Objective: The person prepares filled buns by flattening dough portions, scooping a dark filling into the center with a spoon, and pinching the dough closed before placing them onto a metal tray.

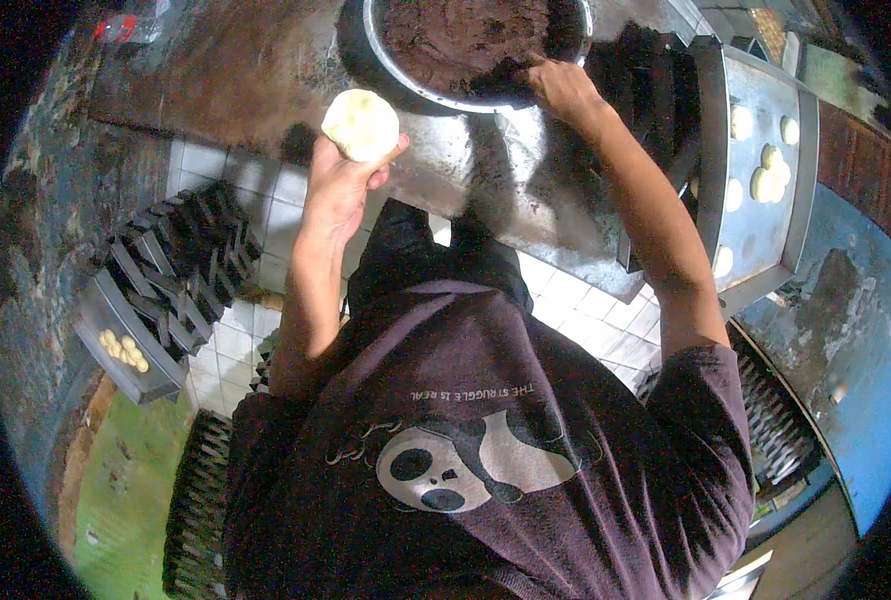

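While one flat dough disc, bare on top, sits in the half-curled left hand beside the bowl, the right hand, hold unclear, reaches brown paste, pale rounds already lying on the tray.

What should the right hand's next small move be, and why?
Perhaps bring some dark brown mass from the bowl to the pale disc: the right hand is at the bowl's rim, and the left hand holds the disc, no brown showing on it.
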Available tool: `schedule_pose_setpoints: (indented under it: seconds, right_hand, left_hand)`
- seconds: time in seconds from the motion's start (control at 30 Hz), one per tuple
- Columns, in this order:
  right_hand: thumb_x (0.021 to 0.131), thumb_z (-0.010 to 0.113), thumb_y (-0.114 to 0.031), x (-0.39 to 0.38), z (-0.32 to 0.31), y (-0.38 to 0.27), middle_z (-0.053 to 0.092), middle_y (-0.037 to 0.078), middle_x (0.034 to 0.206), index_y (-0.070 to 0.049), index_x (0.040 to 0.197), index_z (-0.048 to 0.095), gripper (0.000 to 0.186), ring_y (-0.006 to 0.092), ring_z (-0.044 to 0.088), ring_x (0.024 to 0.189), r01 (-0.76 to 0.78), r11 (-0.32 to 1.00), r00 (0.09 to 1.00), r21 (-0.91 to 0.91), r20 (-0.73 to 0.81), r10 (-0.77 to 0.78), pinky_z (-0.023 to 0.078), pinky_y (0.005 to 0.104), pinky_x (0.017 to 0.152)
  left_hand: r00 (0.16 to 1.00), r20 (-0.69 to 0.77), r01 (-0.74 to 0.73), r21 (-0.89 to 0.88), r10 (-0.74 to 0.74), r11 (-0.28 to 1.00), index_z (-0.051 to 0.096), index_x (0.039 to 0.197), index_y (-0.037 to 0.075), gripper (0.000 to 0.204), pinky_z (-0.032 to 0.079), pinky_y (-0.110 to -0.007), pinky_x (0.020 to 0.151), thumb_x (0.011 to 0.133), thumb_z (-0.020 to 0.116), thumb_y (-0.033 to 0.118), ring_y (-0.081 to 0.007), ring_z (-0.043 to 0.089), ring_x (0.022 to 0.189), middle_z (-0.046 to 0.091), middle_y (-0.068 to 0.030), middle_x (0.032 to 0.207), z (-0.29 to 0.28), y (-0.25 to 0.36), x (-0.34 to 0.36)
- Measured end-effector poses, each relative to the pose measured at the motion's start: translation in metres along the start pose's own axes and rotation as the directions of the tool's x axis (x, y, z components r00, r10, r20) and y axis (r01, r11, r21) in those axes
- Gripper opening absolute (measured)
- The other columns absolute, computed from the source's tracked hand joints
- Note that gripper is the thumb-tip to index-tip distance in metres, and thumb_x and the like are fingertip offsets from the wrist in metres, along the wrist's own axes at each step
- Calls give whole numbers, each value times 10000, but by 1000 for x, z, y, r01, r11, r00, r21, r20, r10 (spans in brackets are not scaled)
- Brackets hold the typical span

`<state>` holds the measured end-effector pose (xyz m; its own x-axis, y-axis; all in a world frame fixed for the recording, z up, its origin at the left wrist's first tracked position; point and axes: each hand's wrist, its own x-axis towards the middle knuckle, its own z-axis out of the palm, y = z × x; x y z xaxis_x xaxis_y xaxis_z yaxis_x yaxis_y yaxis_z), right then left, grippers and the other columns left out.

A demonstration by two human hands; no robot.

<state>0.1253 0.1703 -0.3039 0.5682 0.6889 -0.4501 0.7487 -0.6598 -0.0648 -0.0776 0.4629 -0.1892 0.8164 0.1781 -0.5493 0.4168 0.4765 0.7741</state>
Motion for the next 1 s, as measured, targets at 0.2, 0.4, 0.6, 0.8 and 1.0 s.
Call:
schedule_pose_setpoints:
  seconds: [0.2,0.4,0.6,0.8,1.0]
  right_hand:
    - [911,637,-169,24,-3,39,735,245,1058,-93,1230,706,335,360,732,1009,-165,928,975,335,195,103,585,452,862]
    - [953,624,-118,-31,-79,-11,730,52,1095,-19,1230,716,309,161,632,1025,177,424,960,888,-62,-272,495,323,963]
    - [880,682,6,-91,-126,-126,639,144,1009,-115,1209,731,354,333,662,962,270,679,842,683,-509,177,544,390,896]
    - [834,653,112,-121,-101,-160,602,133,1077,-144,1293,693,527,316,638,927,113,766,758,632,-554,345,542,410,788]
    - [922,637,-49,-149,91,-157,633,233,1099,-13,1128,645,209,450,623,1022,-228,484,702,845,-201,683,520,480,908]
  left_hand:
    - [954,100,-296,466,283,834,709,1072,25,349,563,-299,746,798,890,145,-130,700,828,760,-56,1006,-12,-3,19]
    - [920,170,-368,687,354,626,712,1076,21,516,577,-353,858,699,969,263,-180,733,917,773,-93,1007,-15,-14,42]
    - [818,328,-570,578,473,584,703,1100,30,500,585,-361,846,711,944,229,-200,740,898,768,-99,981,30,1,41]
    - [779,396,-609,664,487,434,730,1068,37,394,590,-357,831,726,895,145,-218,758,894,782,-114,971,47,15,45]
    - [857,350,-513,641,378,571,728,1004,26,321,577,-342,768,786,879,206,-182,741,814,771,-104,903,48,-2,50]
